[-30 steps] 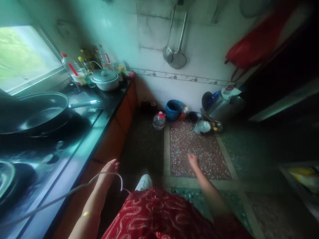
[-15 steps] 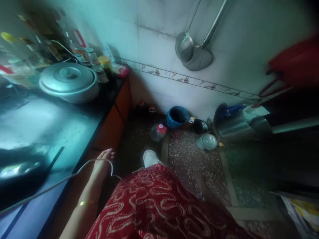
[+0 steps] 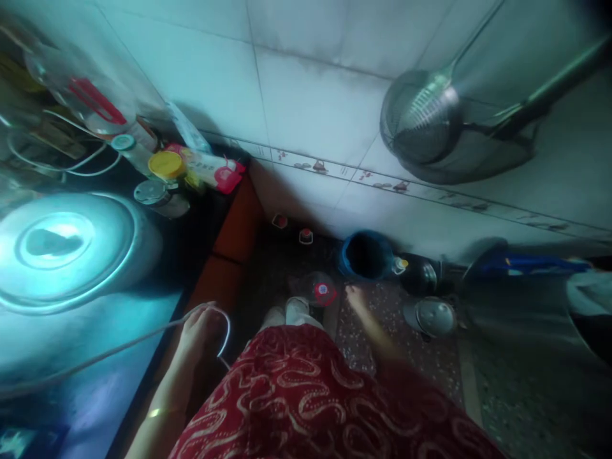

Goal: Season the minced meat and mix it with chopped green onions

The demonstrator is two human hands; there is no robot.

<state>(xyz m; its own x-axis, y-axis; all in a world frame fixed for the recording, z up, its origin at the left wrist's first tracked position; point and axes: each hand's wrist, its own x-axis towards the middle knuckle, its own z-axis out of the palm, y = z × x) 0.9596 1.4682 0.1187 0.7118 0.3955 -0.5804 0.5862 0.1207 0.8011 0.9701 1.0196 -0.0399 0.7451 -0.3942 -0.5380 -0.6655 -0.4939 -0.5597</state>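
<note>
- Tiled wall (image 3: 306, 95): beyond both hands; a ladle (image 3: 421, 121) hangs on it, above the right hand.
- Speckled floor (image 3: 406, 357): beneath both hands.
- Dark counter (image 3: 71, 344): left of the left hand, bearing a lidded pot (image 3: 62, 248) and jars.
- Blue bucket (image 3: 366, 255): on the floor, just beyond the right hand.
- Clear bottle (image 3: 318, 290), red cap: beside the right hand, apart.
- Left hand (image 3: 198, 328): fingers loosely curled, a white cable (image 3: 143, 335) looping across it; grip uncertain.
- Right hand (image 3: 358, 303): blurred, extended, holding nothing visible.
</note>
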